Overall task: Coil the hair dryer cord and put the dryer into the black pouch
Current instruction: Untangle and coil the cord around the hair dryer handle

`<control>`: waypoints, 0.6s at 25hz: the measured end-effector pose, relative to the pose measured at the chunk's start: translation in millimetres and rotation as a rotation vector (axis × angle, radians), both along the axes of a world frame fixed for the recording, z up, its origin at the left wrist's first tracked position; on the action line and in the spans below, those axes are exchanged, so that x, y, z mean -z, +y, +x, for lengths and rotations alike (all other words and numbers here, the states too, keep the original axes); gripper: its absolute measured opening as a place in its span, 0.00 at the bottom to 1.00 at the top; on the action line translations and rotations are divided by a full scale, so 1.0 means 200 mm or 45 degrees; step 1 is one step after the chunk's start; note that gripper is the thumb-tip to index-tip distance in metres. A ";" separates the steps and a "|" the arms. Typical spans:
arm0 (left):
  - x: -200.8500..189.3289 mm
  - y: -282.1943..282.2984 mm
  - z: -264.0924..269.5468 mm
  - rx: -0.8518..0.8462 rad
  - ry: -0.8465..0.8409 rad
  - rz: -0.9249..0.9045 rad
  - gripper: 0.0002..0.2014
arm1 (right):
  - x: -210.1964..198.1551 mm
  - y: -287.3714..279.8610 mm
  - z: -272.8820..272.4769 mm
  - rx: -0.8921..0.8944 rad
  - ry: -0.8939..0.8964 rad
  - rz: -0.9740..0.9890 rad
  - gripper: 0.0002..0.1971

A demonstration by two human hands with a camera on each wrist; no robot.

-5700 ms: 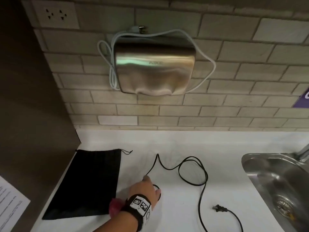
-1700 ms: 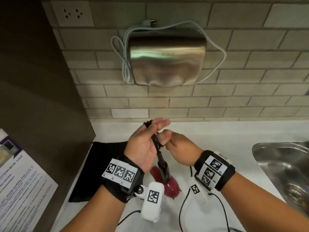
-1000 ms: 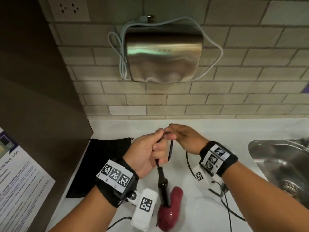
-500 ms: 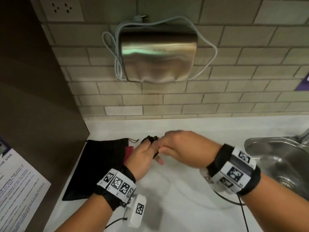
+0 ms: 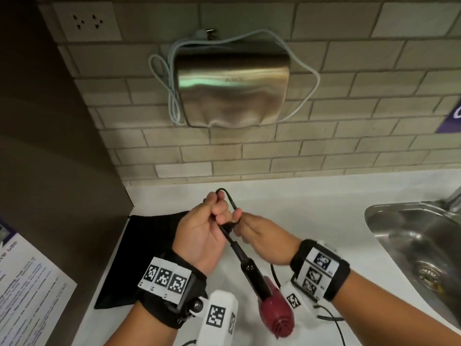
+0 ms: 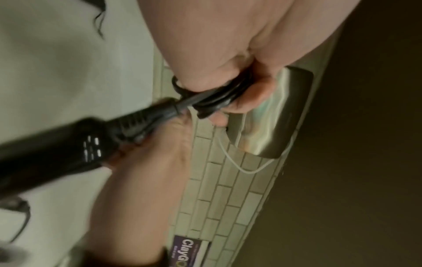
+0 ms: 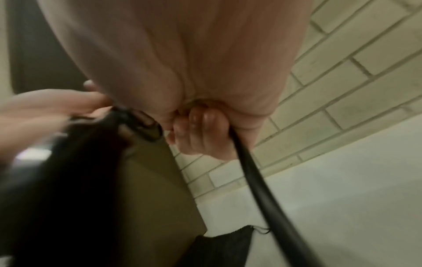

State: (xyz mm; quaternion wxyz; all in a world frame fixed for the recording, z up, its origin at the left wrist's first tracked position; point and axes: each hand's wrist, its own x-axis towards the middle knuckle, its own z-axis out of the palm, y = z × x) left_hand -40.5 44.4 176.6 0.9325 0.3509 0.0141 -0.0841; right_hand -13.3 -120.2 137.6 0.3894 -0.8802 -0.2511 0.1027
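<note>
The dark red hair dryer [image 5: 275,318] with a black handle [image 5: 245,263] hangs nozzle-down over the white counter [image 5: 311,208], held up by its black cord [image 5: 228,197]. My left hand [image 5: 207,226] grips several loops of that cord [image 6: 219,97] where it leaves the handle [image 6: 57,150]. My right hand [image 5: 259,236] pinches the cord [image 7: 258,182] right beside the left hand, and the slack trails down past my right wrist [image 5: 331,320]. The black pouch [image 5: 139,250] lies flat on the counter to the left, partly hidden by my left hand.
A steel sink [image 5: 419,248] is set into the counter at the right. A metal hand dryer [image 5: 232,88] with a white cord hangs on the brick wall, a wall socket [image 5: 86,21] up left. A dark panel [image 5: 50,146] with a printed notice [image 5: 27,290] bounds the left side.
The hands have drawn apart from the huddle over the pouch's edge half a second ago. The dryer hangs in view again below them, and a cord loop stands above the left hand.
</note>
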 end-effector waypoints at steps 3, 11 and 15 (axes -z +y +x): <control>0.01 -0.03 0.00 -0.144 -0.059 0.249 0.12 | -0.03 0.03 -0.09 -0.010 -0.028 -0.139 0.14; 0.12 0.01 0.04 -0.095 -0.198 1.257 0.08 | -0.46 -0.08 -0.10 -0.286 -0.319 -0.697 0.10; 0.13 0.02 0.01 0.100 -0.309 1.304 0.23 | -0.54 -0.09 0.10 -0.283 -0.393 -0.549 0.10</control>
